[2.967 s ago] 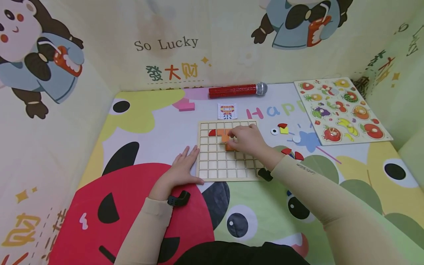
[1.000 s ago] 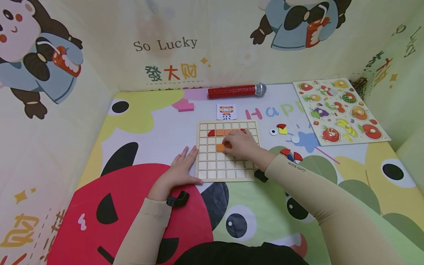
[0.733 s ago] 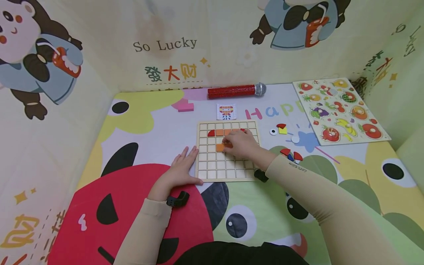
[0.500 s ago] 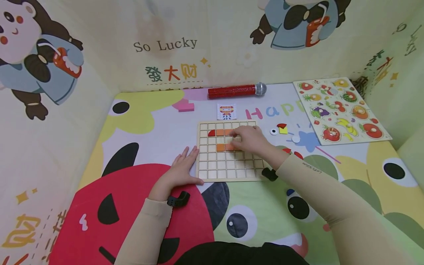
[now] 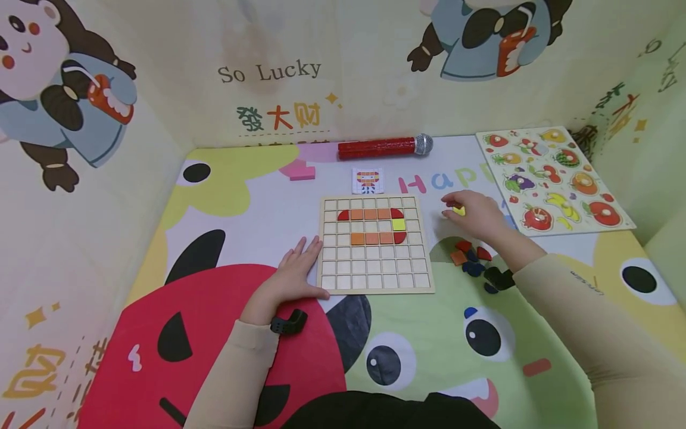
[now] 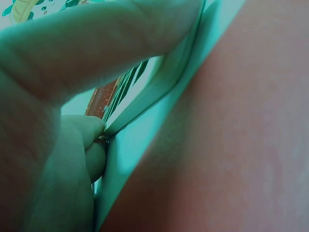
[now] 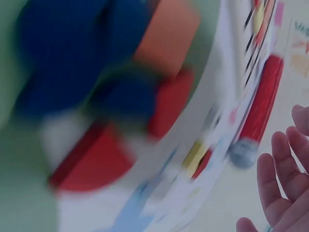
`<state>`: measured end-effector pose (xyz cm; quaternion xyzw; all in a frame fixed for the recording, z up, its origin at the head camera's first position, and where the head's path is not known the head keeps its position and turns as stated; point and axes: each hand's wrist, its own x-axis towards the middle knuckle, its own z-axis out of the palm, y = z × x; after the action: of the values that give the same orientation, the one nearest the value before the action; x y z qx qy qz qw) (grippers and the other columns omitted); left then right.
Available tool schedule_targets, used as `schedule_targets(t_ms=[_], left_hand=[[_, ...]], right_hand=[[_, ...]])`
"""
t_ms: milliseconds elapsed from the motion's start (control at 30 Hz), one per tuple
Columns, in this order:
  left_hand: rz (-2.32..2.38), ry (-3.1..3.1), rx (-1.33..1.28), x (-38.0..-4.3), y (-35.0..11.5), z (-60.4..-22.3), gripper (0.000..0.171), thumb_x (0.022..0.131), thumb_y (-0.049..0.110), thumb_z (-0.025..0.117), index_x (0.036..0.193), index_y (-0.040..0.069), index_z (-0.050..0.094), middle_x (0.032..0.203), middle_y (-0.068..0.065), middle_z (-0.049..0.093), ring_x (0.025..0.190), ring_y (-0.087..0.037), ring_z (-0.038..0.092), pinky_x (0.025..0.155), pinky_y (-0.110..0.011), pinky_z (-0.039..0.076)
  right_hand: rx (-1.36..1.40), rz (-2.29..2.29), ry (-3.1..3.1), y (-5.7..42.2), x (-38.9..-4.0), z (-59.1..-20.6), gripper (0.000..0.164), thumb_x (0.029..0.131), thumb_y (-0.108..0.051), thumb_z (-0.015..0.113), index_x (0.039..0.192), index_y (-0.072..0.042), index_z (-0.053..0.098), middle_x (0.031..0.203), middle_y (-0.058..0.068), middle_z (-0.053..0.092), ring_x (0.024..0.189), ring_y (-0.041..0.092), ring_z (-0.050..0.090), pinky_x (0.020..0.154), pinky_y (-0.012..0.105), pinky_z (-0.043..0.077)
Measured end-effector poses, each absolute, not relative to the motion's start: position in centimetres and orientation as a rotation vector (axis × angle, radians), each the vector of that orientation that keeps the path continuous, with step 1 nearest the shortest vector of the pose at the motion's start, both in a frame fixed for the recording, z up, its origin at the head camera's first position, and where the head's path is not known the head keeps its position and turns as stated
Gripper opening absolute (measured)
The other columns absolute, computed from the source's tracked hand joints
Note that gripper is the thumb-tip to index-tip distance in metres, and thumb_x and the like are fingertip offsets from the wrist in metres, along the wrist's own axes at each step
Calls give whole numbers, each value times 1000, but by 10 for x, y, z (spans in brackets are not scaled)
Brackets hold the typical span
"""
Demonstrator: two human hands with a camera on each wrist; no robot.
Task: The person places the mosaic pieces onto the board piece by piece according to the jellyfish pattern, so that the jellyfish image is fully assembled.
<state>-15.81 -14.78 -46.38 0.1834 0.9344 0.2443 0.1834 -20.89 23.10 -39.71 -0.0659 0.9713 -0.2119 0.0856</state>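
Observation:
My left hand (image 5: 297, 268) lies with straight, spread fingers along the left edge of a wooden grid board (image 5: 375, 290). In the left wrist view its thumb (image 6: 120, 43) crosses the board's side. Red, orange and yellow tiles sit in the grid, among them a yellow tile (image 5: 399, 224) at the right. Off the board, my right hand (image 5: 474, 217) hovers over a loose yellow piece (image 5: 459, 210), partly covering it. The right wrist view shows those fingers (image 7: 284, 162) loosely extended, apart from the yellow piece and the red piece (image 7: 202, 164) beside it.
Loose red, orange and dark blue pieces (image 5: 473, 269) lie below the right hand. A pattern card (image 5: 368, 180) and a red microphone (image 5: 377, 147) lie behind the grid. A fruit puzzle board (image 5: 554, 179) is at the right, a pink block (image 5: 302, 173) at the back left.
My right hand has left the grid and moved right to the loose pieces. The lower orange row has grown, and the red and yellow tiles at its right are uncovered. My left hand stays put.

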Motion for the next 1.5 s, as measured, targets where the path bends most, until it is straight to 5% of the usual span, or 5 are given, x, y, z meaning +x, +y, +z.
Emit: schedule_targets(t_ms=[300, 700, 1067, 1500], left_hand=[[679, 2643, 525, -160, -148, -466, 115, 59, 44, 80, 147, 20, 10, 154, 3, 8, 141, -23, -3, 112, -50, 7], [685, 2643, 532, -161, -146, -466, 114, 59, 43, 80, 147, 20, 11, 154, 2, 9, 141, -24, -3, 112, -51, 7], [683, 2631, 527, -158, -147, -464, 114, 59, 43, 80, 147, 20, 10, 154, 2, 7, 141, -25, -4, 112, -52, 6], [680, 2638, 527, -158, -148, -465, 114, 59, 43, 79, 147, 19, 10, 154, 1, 8, 141, -25, -4, 112, -52, 6]], right_hand=[[51, -605, 2789, 265, -219, -404, 47, 91, -29, 49, 131, -6, 42, 128, 22, 44, 115, 39, 39, 93, 58, 36], [-43, -548, 2739, 270, -231, -419, 54, 87, -20, 52, 135, -1, 38, 135, 29, 33, 119, 43, 32, 99, 60, 30], [-95, -623, 2741, 266, -233, -426, 46, 88, -17, 53, 129, 1, 44, 123, 25, 46, 101, 36, 41, 94, 55, 36], [-160, -628, 2713, 256, -240, -425, 49, 87, -9, 49, 135, -5, 40, 122, 24, 49, 110, 37, 43, 97, 57, 34]])
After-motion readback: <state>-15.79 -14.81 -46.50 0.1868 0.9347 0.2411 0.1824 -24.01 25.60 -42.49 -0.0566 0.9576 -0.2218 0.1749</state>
